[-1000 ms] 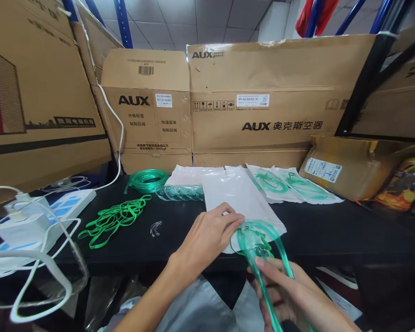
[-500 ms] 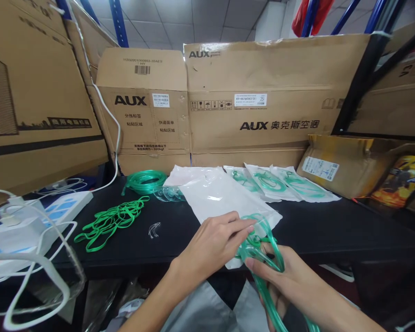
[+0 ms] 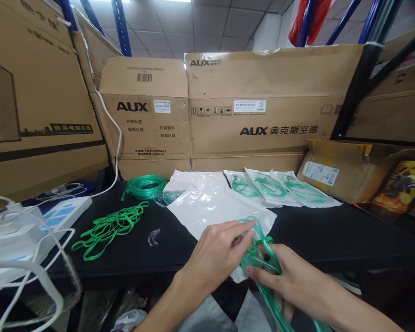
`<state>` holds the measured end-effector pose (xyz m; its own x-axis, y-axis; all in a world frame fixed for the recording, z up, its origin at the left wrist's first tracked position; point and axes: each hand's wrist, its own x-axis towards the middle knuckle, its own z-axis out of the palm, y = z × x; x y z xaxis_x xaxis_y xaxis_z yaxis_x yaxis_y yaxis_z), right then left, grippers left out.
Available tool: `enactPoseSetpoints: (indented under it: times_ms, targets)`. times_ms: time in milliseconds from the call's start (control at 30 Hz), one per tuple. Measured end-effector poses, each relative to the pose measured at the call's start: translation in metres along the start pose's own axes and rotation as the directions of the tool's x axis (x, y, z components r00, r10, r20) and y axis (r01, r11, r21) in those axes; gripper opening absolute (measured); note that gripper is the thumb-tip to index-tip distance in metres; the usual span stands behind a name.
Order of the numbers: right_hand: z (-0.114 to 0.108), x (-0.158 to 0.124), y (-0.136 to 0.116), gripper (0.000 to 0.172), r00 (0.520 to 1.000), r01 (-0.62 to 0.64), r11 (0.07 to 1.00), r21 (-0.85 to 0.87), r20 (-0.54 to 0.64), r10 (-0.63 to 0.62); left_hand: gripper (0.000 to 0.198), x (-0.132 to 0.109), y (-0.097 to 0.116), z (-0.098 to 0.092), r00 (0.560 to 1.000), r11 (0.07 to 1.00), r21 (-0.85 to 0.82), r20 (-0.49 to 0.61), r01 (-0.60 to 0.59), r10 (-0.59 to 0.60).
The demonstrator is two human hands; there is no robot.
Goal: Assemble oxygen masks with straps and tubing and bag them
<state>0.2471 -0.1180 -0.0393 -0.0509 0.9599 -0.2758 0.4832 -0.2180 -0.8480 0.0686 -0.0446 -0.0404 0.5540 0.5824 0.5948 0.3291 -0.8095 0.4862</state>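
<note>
My left hand (image 3: 217,253) pinches the near edge of a white plastic pouch (image 3: 214,210) that lies on the black table (image 3: 332,240), fingers curled at its opening. My right hand (image 3: 290,281) is closed round a green oxygen mask with coiled tubing (image 3: 259,251), holding it at the pouch's mouth. The tubing trails down past my right wrist. The mask itself is partly hidden by both hands.
Three sealed pouches with green masks (image 3: 273,186) lie behind. A coil of green tubing (image 3: 143,186), clear mask shells (image 3: 166,197), green elastic straps (image 3: 107,226) and small metal clips (image 3: 153,236) sit to the left. White power strips and cables (image 3: 31,226) lie far left. Cardboard boxes (image 3: 256,110) wall the back.
The top pouch slid left and nearer, uncovering a third sealed pouch behind. Both hands came closer together, bringing the mask and tubing up to the pouch's edge.
</note>
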Motion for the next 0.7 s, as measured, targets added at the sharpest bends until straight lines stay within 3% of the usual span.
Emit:
enactPoseSetpoints:
  times_ms: [200,400,467,533,600,700]
  targets:
    - [-0.009,0.002,-0.009,0.043,0.989,-0.074,0.965,0.252,0.145,0.038,0.035,-0.003,-0.003,0.003,0.991,0.987,-0.088,0.008,-0.132,0.133]
    - [-0.015,0.004,0.000,0.042,0.967,-0.157,0.861,0.484,0.252,0.035,0.034,-0.002,-0.003,0.004,0.998,0.995,-0.075,0.034,-0.058,0.060]
    - [-0.014,-0.005,0.004,0.054,0.969,-0.144,0.778,0.612,0.247,-0.014,0.033,-0.001,-0.003,0.002,0.999,0.998,-0.058,0.029,-0.029,0.030]
    - [-0.012,-0.018,0.006,0.078,0.978,-0.111,0.687,0.719,0.203,-0.054,0.033,0.000,-0.002,0.001,1.000,0.999,-0.043,0.023,-0.007,0.008]
    - [-0.008,-0.030,0.007,0.091,0.984,-0.101,0.643,0.759,0.170,-0.047,0.033,-0.001,0.000,0.002,1.000,0.999,-0.028,0.023,-0.015,0.015]
    - [-0.001,-0.034,0.009,0.078,0.990,-0.126,0.649,0.750,0.135,0.036,0.034,-0.003,0.004,0.005,0.996,0.996,-0.001,0.029,-0.087,0.087]
